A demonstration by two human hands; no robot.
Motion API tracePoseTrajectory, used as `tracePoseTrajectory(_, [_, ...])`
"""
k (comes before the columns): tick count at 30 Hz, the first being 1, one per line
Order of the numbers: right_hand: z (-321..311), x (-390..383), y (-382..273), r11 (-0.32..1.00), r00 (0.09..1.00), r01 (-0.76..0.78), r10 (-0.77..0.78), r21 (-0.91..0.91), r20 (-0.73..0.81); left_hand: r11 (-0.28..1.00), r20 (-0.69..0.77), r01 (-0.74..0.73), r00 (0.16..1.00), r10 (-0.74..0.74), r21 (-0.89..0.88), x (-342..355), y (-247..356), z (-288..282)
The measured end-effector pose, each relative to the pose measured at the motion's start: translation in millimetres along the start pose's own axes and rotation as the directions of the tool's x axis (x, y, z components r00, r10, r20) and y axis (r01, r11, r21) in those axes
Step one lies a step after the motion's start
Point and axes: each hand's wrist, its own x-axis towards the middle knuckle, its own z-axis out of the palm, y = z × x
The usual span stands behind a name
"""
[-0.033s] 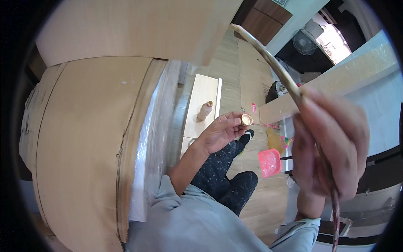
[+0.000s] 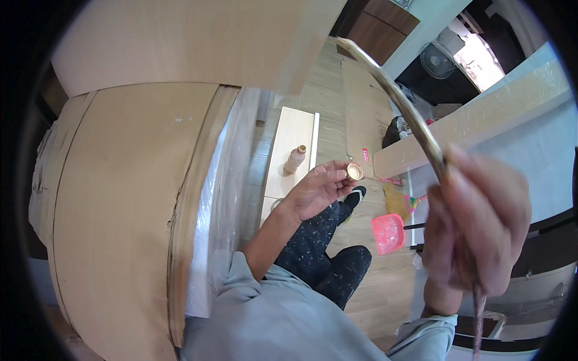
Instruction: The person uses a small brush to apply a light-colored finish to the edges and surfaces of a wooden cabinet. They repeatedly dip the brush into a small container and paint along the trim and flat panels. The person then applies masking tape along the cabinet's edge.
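My left hand (image 2: 319, 188) pinches a small round bottle cap (image 2: 355, 172) between thumb and fingers, with pale beige stuff inside it. Held up close, my right hand (image 2: 481, 222) is closed around a thin paintbrush (image 2: 404, 107), shiny gold-brown along its length and reddish at its lower end. Its pale tip is beside the right edge of the light wood panel (image 2: 198, 42); I cannot tell if they touch. A beige bottle (image 2: 294, 161) without a cap stands upright on the light wooden board (image 2: 297, 123) beyond my left hand.
Wrapped wooden panels (image 2: 126, 204) stand close on my left. On the floor to the right lie a pink dustpan (image 2: 388, 233) and a broom (image 2: 397, 200). A long wrapped piece (image 2: 475, 117) lies at the right, with a fan (image 2: 438, 60) beyond it.
My right hand and the paintbrush have shifted slightly right and down. The left hand keeps its hold on the cap in nearly the same place.
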Motion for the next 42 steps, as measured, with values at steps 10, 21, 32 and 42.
tracePoseTrajectory(10, [23.6,-97.3,-30.0,0.924,0.946,-0.319,0.324,0.212,0.014,0.991,-0.027,0.031,0.999,-0.028,0.126,14.2,-14.0,-25.9])
tracePoseTrajectory(21, [35.2,-114.9,-45.7,0.502,0.828,-0.49,0.524,0.713,0.201,0.991,-0.071,0.027,0.997,-0.018,0.13,15.2,-11.1,-28.1])
tracePoseTrajectory(32, [96.3,-93.4,-64.4,-0.271,0.631,-0.203,0.698,0.941,0.338,0.994,-0.04,0.039,0.999,-0.035,0.102,18.6,-14.7,-52.8])
tracePoseTrajectory(42, [111.2,-37.0,-47.1,-0.47,0.585,-0.343,0.57,0.813,0.577,0.995,-0.062,0.066,0.996,-0.061,0.077,17.6,-12.8,-42.4])
